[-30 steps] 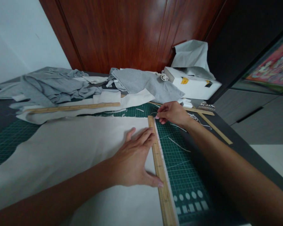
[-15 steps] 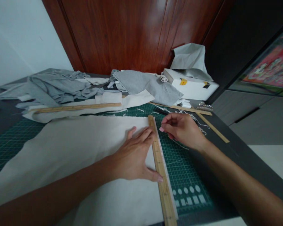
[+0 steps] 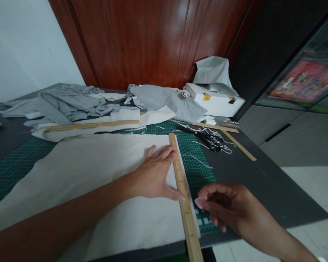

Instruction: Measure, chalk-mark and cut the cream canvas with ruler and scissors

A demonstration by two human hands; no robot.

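Observation:
A large piece of white cloth (image 3: 106, 160) lies flat, with a wooden ruler (image 3: 183, 193) along its right edge. My left hand (image 3: 155, 173) is spread over the cloth, its fingertips and thumb pressing on the ruler. A narrow strip of cloth shows past the ruler's right side. Right of the ruler's near part, my right hand (image 3: 229, 207) pinches a small pink piece of tailor's chalk (image 3: 200, 201) between thumb and forefinger. The chalk is close to the cloth's edge; whether it touches is unclear. Under the cloth is a green cutting mat (image 3: 192, 171).
Black scissors (image 3: 207, 140) lie among white cords beyond my right hand. Another wooden ruler (image 3: 90, 126) rests on cloth strips behind. Grey cloth (image 3: 68, 103) is heaped at the back, near a white box (image 3: 215, 100). The dark table's edge (image 3: 303, 222) runs at right.
My right hand has moved toward me along the ruler with the chalk, uncovering the scissors. My left hand stays pressed on the ruler. The view has shifted slightly.

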